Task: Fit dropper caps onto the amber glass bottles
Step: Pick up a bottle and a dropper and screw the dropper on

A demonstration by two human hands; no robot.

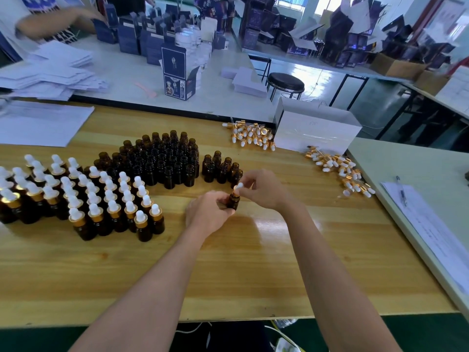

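My left hand [212,214] grips a small amber glass bottle [233,201] upright just above the wooden table [228,270]. My right hand [261,190] pinches a dropper cap [238,187] with a white bulb on the bottle's neck. Left of my hands stand several capped amber bottles [101,199] in rows. Behind them is a cluster of uncapped amber bottles [165,158], with a smaller group [220,168] just beyond my hands. Loose dropper caps lie in two piles, one at the back [251,135] and one at the right [342,171].
A white cardboard box [317,128] sits between the cap piles. Paper sheets [40,123] lie at the back left. A clipboard with a pen [416,214] lies on the grey side table at right. Another person's arm [50,21] works at the far table among dark boxes.
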